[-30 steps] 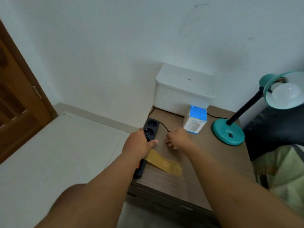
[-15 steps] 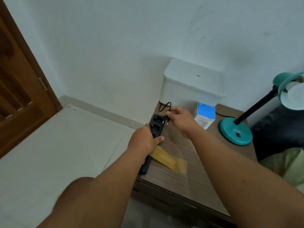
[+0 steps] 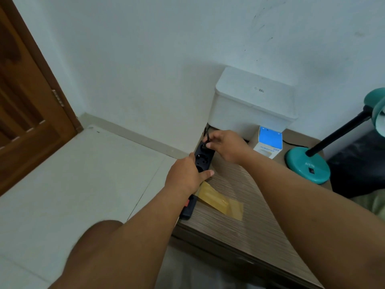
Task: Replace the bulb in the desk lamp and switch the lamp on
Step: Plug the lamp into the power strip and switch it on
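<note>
Black plastic power strip [image 3: 201, 161] lies along the wood-grain tabletop [image 3: 239, 205] edge. Left hand [image 3: 186, 177] presses it down, grip closed over its middle. Right hand [image 3: 224, 146] pinches the small black plug [image 3: 205, 145] at the strip's far socket. Misaligned pins could jam or tip the strip floorward. Teal metal desk lamp [image 3: 308, 166] stands well right of the strip.

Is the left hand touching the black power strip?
Touching. The head view shows the left hand pressed over the power strip, with its thumb lying across the strip's near end.
</note>
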